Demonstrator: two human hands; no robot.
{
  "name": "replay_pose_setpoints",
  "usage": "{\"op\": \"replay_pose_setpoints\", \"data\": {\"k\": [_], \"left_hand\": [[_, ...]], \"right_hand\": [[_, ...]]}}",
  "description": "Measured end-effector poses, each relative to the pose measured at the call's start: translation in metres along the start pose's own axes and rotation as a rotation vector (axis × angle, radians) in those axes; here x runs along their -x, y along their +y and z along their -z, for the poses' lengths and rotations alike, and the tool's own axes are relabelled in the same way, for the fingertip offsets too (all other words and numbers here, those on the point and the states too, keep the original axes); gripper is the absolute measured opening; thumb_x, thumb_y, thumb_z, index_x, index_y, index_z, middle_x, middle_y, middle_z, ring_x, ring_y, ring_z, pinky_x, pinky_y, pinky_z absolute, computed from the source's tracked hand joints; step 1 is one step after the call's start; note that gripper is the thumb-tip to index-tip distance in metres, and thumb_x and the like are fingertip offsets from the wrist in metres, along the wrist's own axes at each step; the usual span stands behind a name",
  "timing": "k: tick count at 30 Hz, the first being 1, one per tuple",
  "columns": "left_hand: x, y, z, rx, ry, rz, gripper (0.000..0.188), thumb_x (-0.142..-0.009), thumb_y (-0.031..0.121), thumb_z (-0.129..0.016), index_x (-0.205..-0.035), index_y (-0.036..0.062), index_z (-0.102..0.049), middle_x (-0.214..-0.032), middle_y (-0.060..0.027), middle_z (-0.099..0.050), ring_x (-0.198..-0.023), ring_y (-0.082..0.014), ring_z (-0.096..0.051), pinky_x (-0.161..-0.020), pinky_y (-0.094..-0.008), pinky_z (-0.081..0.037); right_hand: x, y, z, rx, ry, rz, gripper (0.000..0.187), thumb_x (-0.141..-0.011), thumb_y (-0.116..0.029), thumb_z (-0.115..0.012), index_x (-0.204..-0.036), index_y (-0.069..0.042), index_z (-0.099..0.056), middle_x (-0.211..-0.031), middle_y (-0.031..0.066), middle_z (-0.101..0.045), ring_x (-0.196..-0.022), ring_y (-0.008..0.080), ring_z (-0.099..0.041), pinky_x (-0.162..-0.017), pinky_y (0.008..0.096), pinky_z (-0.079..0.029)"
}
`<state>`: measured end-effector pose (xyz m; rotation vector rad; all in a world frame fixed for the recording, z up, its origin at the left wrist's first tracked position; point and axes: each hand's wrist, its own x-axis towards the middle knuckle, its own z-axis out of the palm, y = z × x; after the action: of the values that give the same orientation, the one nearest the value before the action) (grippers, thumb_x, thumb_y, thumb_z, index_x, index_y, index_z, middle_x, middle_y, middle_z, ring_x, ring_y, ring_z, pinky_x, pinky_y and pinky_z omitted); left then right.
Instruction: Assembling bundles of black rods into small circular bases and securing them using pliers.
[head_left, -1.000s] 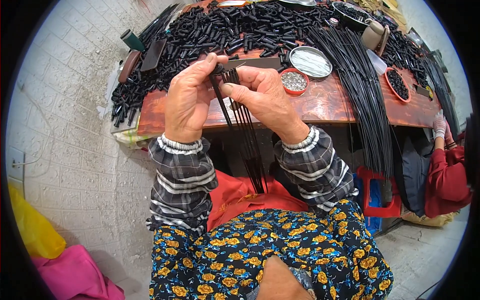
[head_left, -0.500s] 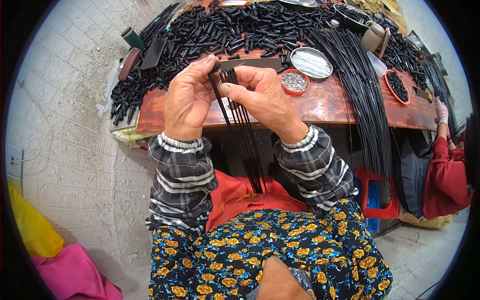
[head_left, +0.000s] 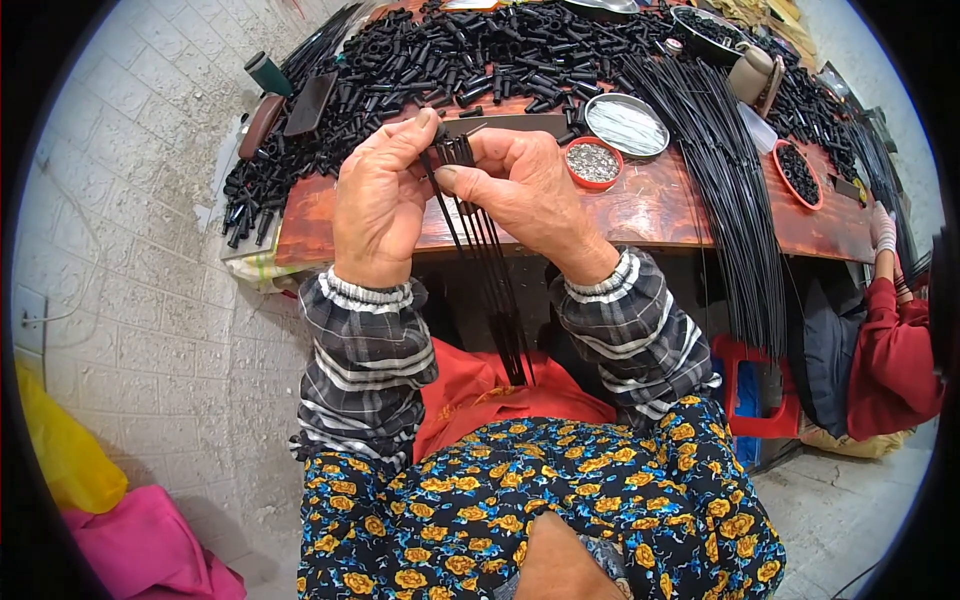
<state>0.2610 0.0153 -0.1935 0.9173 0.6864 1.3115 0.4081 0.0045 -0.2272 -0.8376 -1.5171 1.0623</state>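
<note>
In front of me, above my lap, both hands are raised and close together. My right hand (head_left: 535, 195) is closed round the upper part of a bunch of thin black rods (head_left: 497, 285), whose lower ends hang down to the red cloth (head_left: 475, 400) over my lap. My left hand (head_left: 378, 210) pinches the top of a single black rod (head_left: 443, 205) between thumb and fingers, slightly apart from the bunch. A small dark piece shows at its fingertips, too small to name. A thin pointed end sticks out above the right fingers.
A wooden table (head_left: 650, 212) carries a heap of black tubular parts (head_left: 480, 50), a red bowl of small metal pieces (head_left: 593, 163), a round tray of white sticks (head_left: 627, 125), and a long rod bundle (head_left: 735, 200) overhanging its edge. At right, a person's gloved hand (head_left: 882, 228); below, a red stool (head_left: 770, 415).
The single rod under my left hand has swung slightly closer to the bunch. Both hands keep their grips and have barely moved.
</note>
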Motion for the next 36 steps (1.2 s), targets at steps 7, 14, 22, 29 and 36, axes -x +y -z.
{"op": "replay_pose_setpoints", "data": {"k": [7, 14, 22, 29, 36], "left_hand": [[-0.002, -0.006, -0.003, -0.024, 0.023, -0.054, 0.009, -0.088, 0.010, -0.066, -0.091, 0.0031, -0.063, -0.081, -0.0005, -0.062, -0.072, -0.0083, -0.056, -0.067, -0.0225, -0.046], [-0.006, -0.017, -0.011, -0.033, 0.040, -0.138, 0.007, -0.086, 0.004, -0.066, -0.090, -0.0003, -0.062, -0.084, -0.0038, -0.064, -0.075, -0.0092, -0.058, -0.071, -0.0221, -0.047], [-0.013, -0.018, -0.004, 0.009, 0.072, -0.095, 0.008, -0.085, 0.004, -0.066, -0.091, -0.0007, -0.062, -0.083, -0.0040, -0.064, -0.074, -0.0097, -0.059, -0.070, -0.0226, -0.048], [-0.007, -0.016, -0.012, -0.044, 0.115, -0.143, 0.009, -0.085, 0.004, -0.067, -0.092, 0.0001, -0.063, -0.083, -0.0038, -0.063, -0.074, -0.0105, -0.059, -0.070, -0.0230, -0.048], [-0.006, -0.007, -0.002, -0.023, 0.039, -0.070, 0.010, -0.086, 0.009, -0.066, -0.092, 0.0004, -0.063, -0.083, -0.0033, -0.063, -0.074, -0.0110, -0.059, -0.070, -0.0244, -0.047]], "right_hand": [[-0.004, 0.006, -0.001, 0.039, 0.043, 0.013, 0.009, -0.083, -0.006, -0.069, -0.087, 0.002, -0.067, -0.074, -0.0001, -0.064, -0.066, 0.0031, -0.056, -0.058, 0.0179, -0.045], [-0.007, 0.015, 0.002, -0.085, 0.157, 0.057, 0.023, -0.074, -0.011, -0.072, -0.063, -0.001, -0.055, -0.055, -0.0022, -0.051, -0.053, 0.0025, -0.043, -0.045, 0.0237, -0.034], [-0.007, 0.016, 0.001, -0.031, 0.162, 0.080, 0.021, -0.075, -0.010, -0.070, -0.064, 0.000, -0.055, -0.054, -0.0022, -0.050, -0.054, 0.0039, -0.044, -0.047, 0.0245, -0.036], [-0.009, 0.015, -0.006, -0.051, 0.172, 0.118, 0.024, -0.074, -0.010, -0.070, -0.061, 0.001, -0.052, -0.053, -0.0009, -0.048, -0.053, 0.0045, -0.041, -0.046, 0.0260, -0.033], [-0.009, 0.020, -0.004, -0.094, 0.131, 0.114, 0.027, -0.075, -0.010, -0.070, -0.059, 0.000, -0.049, -0.052, -0.0023, -0.044, -0.053, 0.0033, -0.038, -0.044, 0.0263, -0.030]]}}
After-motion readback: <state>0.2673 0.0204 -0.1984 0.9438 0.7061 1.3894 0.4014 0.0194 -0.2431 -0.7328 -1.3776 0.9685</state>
